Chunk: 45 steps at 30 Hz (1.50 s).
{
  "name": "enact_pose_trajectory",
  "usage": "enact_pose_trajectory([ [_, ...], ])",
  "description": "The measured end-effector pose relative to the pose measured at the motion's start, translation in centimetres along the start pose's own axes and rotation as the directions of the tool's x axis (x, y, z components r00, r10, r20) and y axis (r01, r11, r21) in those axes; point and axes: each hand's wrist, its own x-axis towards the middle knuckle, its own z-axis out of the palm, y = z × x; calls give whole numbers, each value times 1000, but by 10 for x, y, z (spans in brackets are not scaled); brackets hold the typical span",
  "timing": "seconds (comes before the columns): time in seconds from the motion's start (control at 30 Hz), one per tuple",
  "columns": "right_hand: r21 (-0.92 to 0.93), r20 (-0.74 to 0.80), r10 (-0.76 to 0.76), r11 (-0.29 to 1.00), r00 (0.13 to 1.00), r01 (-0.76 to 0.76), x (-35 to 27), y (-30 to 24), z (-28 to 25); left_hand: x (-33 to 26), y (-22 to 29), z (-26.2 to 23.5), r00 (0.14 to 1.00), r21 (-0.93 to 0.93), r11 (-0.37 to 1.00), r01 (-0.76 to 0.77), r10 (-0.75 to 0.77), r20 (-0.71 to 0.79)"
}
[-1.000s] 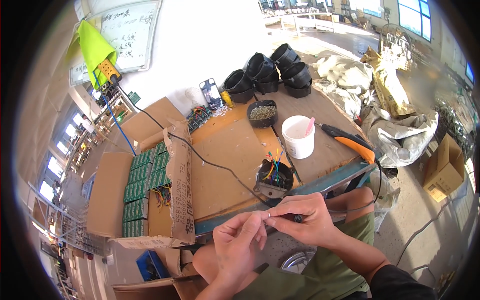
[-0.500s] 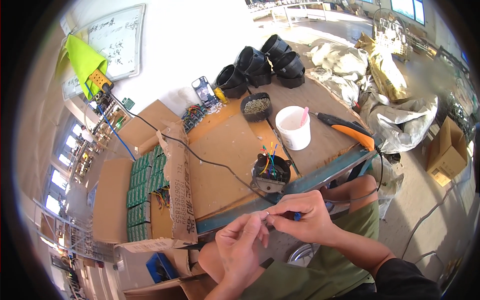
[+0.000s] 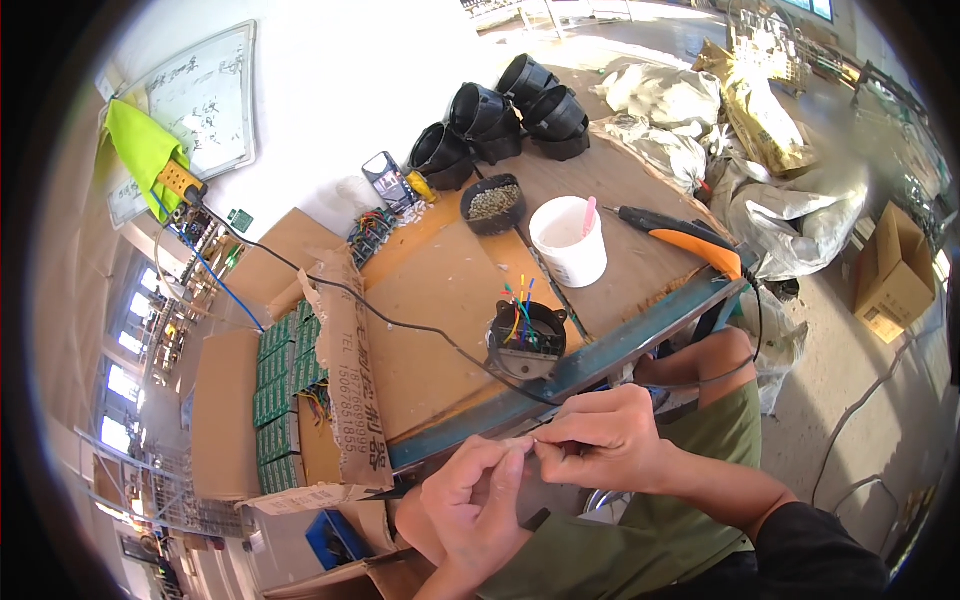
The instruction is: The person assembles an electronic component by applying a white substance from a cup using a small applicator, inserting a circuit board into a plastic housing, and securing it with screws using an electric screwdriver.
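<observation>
Above my lap, just off the table's near edge, my left hand and my right hand meet fingertip to fingertip. Both are closed in a pinch. Whatever lies between the fingertips is tiny and whitish, too small to name. Beyond them on the table sits a round black housing, with red, yellow, green and blue wires sticking up from it. A black cable runs across the table and passes in front of the housing.
Behind stand a white tub with a pink handle in it, a black bowl of small pieces and stacked black housings. An orange-and-black power tool lies right. An open carton of green boxes stands left.
The view has shifted a little, so the table things sit further left and higher. My hands stay pinched together; the blue bit beside my right fingers no longer shows.
</observation>
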Motion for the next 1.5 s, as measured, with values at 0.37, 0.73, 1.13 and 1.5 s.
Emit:
enact_pose_trajectory([
  [0.37,227,127,333,907,934,-355,-7,-2,-6,8,-2,-10,985,-161,983,91,-65,158],
  [0.73,562,523,615,272,590,-781,-3,-7,-5,-3,-27,-4,960,-592,759,272,-257,112],
  [1.13,606,762,555,-427,335,-672,-19,-4,10,-1,-40,-5,996,-365,927,84,-79,29],
  [1.5,590,776,570,-501,272,-633,-20,2,14,3,-43,-1,974,-373,911,176,-216,-67],
])
